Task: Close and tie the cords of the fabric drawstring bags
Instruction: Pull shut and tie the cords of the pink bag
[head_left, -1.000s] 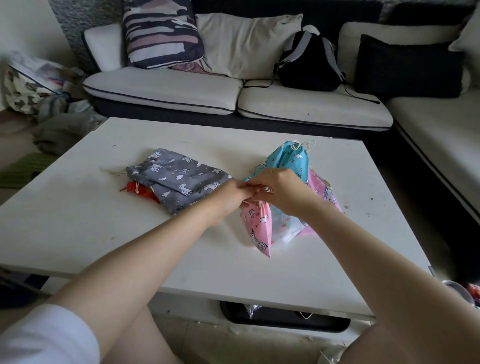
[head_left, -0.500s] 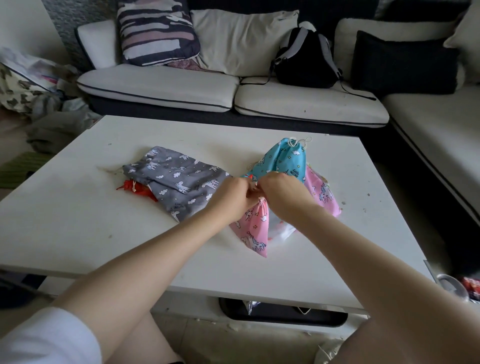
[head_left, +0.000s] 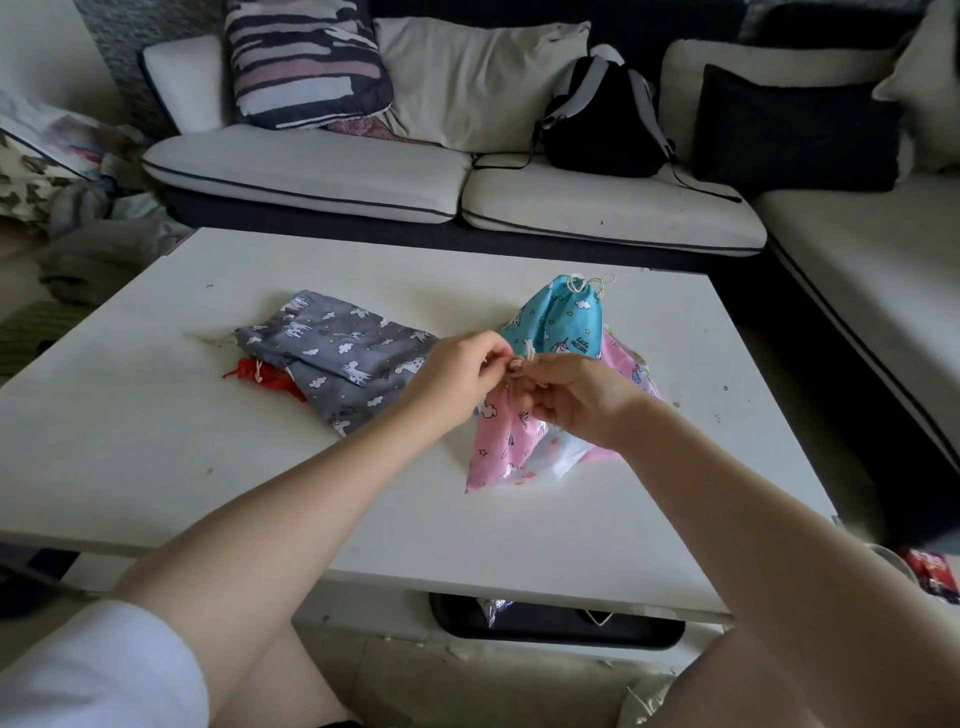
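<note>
A person's left hand (head_left: 457, 376) and right hand (head_left: 576, 397) meet above a white coffee table (head_left: 156, 441), both pinching the white cord (head_left: 524, 358) at the gathered neck of a pink drawstring bag (head_left: 501, 441). A tied blue bag (head_left: 556, 322) lies just behind, a grey unicorn-print bag (head_left: 337, 353) to the left over a red one (head_left: 265, 376); a black backpack (head_left: 602, 124) sits on the sofa (head_left: 311, 171) beyond
</note>
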